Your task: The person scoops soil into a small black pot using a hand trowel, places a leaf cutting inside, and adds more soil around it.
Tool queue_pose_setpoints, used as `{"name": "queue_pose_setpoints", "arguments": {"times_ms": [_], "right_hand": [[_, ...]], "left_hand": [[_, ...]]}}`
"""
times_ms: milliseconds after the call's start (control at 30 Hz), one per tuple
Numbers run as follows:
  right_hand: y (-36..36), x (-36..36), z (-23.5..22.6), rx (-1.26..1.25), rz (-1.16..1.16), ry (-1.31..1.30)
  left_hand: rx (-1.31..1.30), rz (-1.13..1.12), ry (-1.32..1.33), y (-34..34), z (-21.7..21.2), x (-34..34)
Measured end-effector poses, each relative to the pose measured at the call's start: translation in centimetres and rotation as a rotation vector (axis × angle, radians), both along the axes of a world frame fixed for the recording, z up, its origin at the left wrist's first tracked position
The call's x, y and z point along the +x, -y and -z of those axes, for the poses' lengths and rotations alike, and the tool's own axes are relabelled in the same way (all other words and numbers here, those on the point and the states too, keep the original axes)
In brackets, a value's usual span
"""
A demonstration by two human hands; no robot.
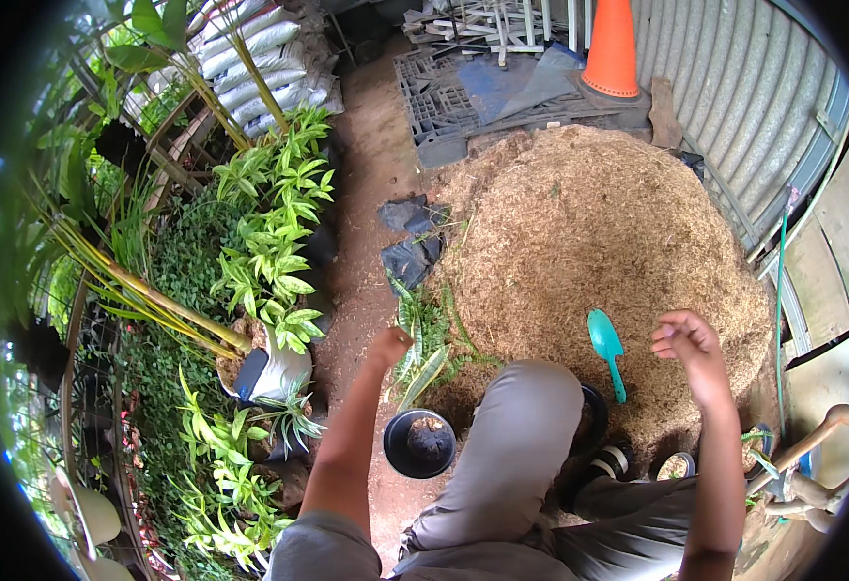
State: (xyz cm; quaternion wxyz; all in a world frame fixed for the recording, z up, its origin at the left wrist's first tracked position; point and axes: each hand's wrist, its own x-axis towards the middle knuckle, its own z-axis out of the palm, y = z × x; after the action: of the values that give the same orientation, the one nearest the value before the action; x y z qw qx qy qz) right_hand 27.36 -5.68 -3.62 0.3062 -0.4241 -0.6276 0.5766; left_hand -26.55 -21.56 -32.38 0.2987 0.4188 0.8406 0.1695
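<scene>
Black pot [398, 447] is only part-filled, holding a dark clump [431, 443]; teal trowel [604, 339] lies unheld at its 2 o'clock. Right hand [693, 346] has fingers apart, empty; left hand [389, 347] curls, grip unclear.

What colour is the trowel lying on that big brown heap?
The trowel is teal all over; the head view shows it best.

The brown floor [366, 223] bears a black pot [398, 444] and a tan mound [579, 232] carrying a teal trowel [604, 339].
</scene>
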Motion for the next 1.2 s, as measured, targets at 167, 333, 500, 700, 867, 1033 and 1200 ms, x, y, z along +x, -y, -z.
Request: {"name": "queue_pose_setpoints", "arguments": {"times_ms": [167,333,500,700,867,1033,1200], "right_hand": [[5.6,-7.0,-1.4,0.046,-0.211,0.047],[9.0,-13.6,1.0,0.592,-0.353,0.095],[9.8,-14.7,1.8,0.643,-0.240,0.146],[9.5,-14.3,2.2,0.632,-0.223,0.147],[9.4,-14.8,2.0,0.618,-0.218,0.138],[9.2,-15.2,2.4,0.643,-0.242,0.112],[9.0,-14.8,2.7,0.595,-0.225,0.115]], "left_hand": [[-0.281,-0.150,-0.167,5.4,4.9,2.2],[-0.458,-0.187,-0.178,8.3,3.9,3.9],[-0.519,-0.201,-0.205,9.9,6.2,3.6],[-0.440,-0.179,-0.196,10.4,7.7,3.4],[-0.341,-0.135,-0.174,10.5,7.0,2.1],[-0.267,0.086,-0.199,9.2,6.4,0.9],[-0.091,-0.031,-0.159,4.0,5.9,2.4]]}}
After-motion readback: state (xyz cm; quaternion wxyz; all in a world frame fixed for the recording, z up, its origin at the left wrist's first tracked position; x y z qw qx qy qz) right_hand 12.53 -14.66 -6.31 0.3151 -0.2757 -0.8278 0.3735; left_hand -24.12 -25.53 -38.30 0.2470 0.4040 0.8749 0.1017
